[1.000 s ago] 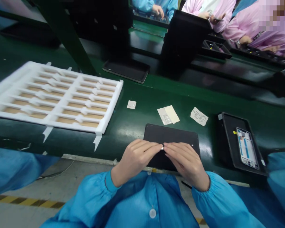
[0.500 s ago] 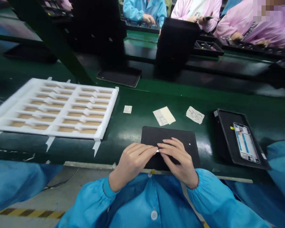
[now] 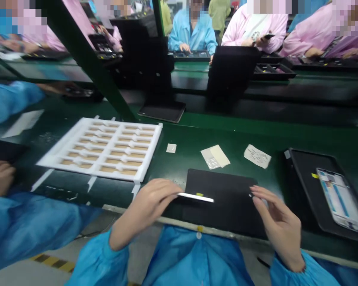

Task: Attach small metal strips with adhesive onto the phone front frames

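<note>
My left hand point(image 3: 150, 206) is closed on the end of a slim white-edged phone frame point(image 3: 197, 197). It is seen edge-on, and a small yellow tab point(image 3: 199, 194) shows just above it. The frame is held over a black mat point(image 3: 223, 214) at the bench edge. My right hand point(image 3: 276, 220) is at the mat's right side, its fingers curled toward the thumb around a small pale piece point(image 3: 265, 203) that I cannot make out. Close to those fingertips is a white dot point(image 3: 250, 195) on the mat.
To the left lies a white slotted foam tray point(image 3: 107, 149). Beyond the mat are a small clear square point(image 3: 171, 148), a sticker sheet point(image 3: 215, 157) and a marked paper point(image 3: 257, 156). At right, a black tray point(image 3: 304, 186) bears another phone frame point(image 3: 341, 200). A co-worker's hand point(image 3: 0, 176) is far left.
My hands have come apart. The left has kept the phone frame, now seen along its edge, while the right has moved to the mat's right side. The camera view has tilted up.
</note>
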A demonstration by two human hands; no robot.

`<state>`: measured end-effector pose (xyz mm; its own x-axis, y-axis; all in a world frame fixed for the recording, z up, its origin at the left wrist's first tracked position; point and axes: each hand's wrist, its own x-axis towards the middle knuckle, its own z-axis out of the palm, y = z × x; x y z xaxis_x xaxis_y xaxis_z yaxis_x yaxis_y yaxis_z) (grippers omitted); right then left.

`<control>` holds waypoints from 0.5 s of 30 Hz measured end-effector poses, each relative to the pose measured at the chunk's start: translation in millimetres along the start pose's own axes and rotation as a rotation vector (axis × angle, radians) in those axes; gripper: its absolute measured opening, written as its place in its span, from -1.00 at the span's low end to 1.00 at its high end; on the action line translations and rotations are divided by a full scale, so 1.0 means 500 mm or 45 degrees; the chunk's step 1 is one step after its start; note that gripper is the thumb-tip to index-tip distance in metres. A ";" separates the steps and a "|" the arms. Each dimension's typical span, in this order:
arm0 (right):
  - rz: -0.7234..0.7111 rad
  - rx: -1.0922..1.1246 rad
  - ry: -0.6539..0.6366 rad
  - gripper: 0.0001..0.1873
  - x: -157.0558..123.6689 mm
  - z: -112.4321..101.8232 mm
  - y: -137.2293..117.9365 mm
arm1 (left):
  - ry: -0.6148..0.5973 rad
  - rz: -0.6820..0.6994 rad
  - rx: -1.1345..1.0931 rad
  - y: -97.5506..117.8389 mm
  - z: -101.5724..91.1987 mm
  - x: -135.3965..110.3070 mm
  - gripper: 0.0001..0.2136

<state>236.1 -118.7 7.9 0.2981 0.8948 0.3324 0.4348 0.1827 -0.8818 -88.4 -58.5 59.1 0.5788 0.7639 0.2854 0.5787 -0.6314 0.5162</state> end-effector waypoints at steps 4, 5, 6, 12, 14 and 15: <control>0.104 -0.078 0.005 -0.80 -0.011 0.018 0.024 | 0.051 -0.225 0.115 -0.085 -0.144 -0.051 -0.85; 0.139 -0.102 0.001 -0.77 -0.013 0.023 0.025 | 0.077 -0.307 0.142 -0.111 -0.178 -0.067 -0.85; 0.179 -0.120 -0.005 -0.73 -0.013 0.026 0.025 | 0.115 -0.406 0.173 -0.138 -0.211 -0.084 -0.85; 0.350 -0.176 -0.020 -0.67 -0.011 0.034 0.022 | 0.232 -0.895 0.306 -0.284 -0.334 -0.155 -0.65; 0.316 -0.222 0.004 -0.70 -0.011 0.032 0.038 | 0.262 -0.952 0.337 -0.316 -0.347 -0.169 -0.60; 0.281 -0.231 0.003 -0.72 -0.012 0.030 0.052 | 0.272 -0.972 0.351 -0.329 -0.351 -0.174 -0.59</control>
<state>232.8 -113.0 -22.1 0.4046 0.9037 0.1401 0.5039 -0.0924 -0.8588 -334.9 2.4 91.1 -0.1341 0.9860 0.0988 0.9031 0.0806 0.4217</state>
